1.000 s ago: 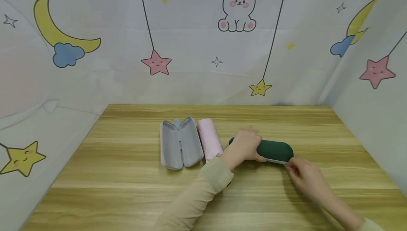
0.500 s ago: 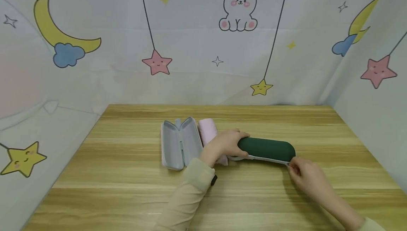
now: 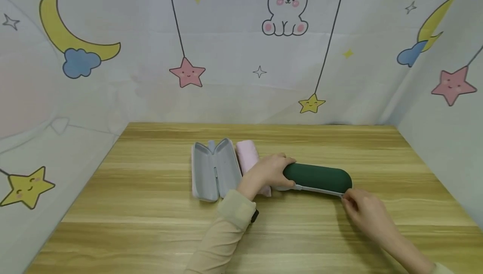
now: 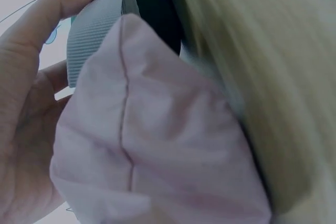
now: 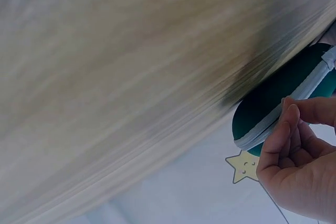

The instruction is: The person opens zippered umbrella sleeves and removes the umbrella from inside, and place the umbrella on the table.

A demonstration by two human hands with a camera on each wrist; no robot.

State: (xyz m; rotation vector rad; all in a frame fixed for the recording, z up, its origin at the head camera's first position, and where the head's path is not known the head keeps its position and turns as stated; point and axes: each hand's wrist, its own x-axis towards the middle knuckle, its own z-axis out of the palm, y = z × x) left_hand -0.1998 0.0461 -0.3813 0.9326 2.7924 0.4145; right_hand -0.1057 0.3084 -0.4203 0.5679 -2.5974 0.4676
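Note:
A dark green zip case point(image 3: 318, 177) with rounded ends lies across the table, a pale grey zip point(image 3: 320, 189) along its near side. My left hand point(image 3: 268, 170) holds the case's left end, fingers over the top and thumb on the near side. In the left wrist view, that thumb touches a grey ribbed strap point(image 4: 97, 30) at the end of the case. My right hand point(image 3: 367, 213) pinches at the zip near the right end with thumb and forefinger. The zipper pull itself is hidden by those fingertips, as the right wrist view shows.
Partly behind my left wrist lies a rolled pink fabric bundle point(image 3: 247, 154), which looms close in the left wrist view. Left of it stands an open hard case point(image 3: 226, 169) with a grey lining. A printed cloth point(image 3: 234, 102) hangs behind the wooden table point(image 3: 151, 232).
My left hand has slid left from the middle of the green case to its left end, uncovering more of the case and zip. My right hand has stayed at the right end.

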